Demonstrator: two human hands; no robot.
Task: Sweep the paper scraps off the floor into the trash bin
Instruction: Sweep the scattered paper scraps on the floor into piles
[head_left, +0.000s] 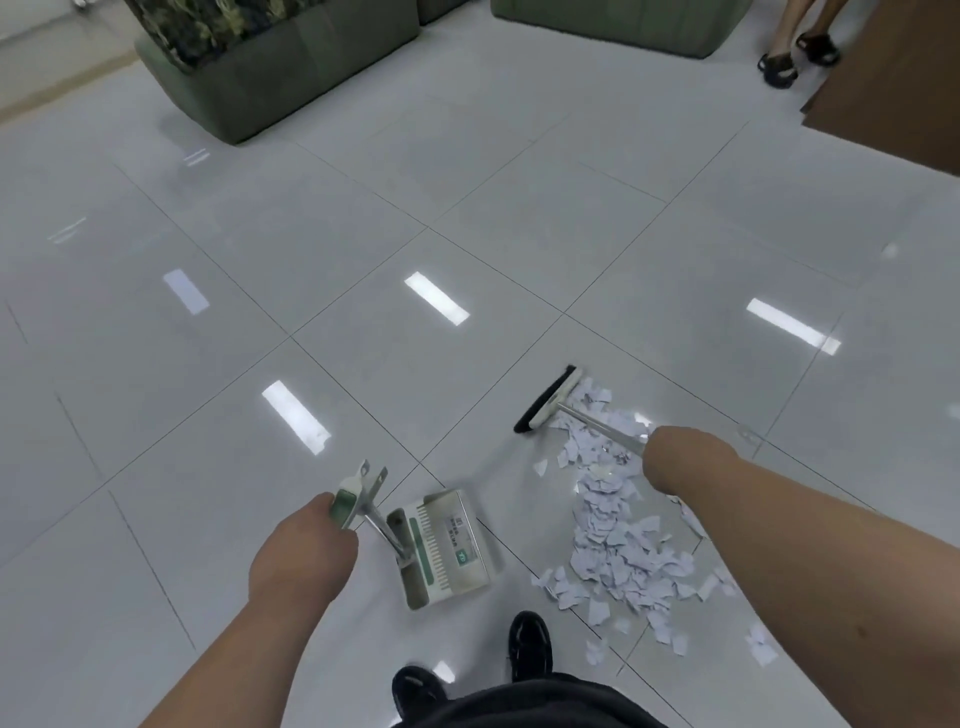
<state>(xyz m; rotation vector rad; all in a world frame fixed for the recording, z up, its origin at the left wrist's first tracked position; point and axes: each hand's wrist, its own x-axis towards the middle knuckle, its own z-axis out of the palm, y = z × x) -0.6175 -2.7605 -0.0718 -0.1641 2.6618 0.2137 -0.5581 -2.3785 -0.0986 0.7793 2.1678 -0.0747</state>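
white paper scraps (618, 525) piled beside dustpan (447, 548)

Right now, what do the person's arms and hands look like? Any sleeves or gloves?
No sleeves reach the left forearm or right forearm; both are bare. The left hand and right hand wear no gloves, and no watch or bracelet shows at either wrist. I cannot tell about rings.

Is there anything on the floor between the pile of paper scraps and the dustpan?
Nothing visible: only bare tile separates the paper scraps from the dustpan. A black shoe stands nearer the person, outside that gap. No trash bin is in view.
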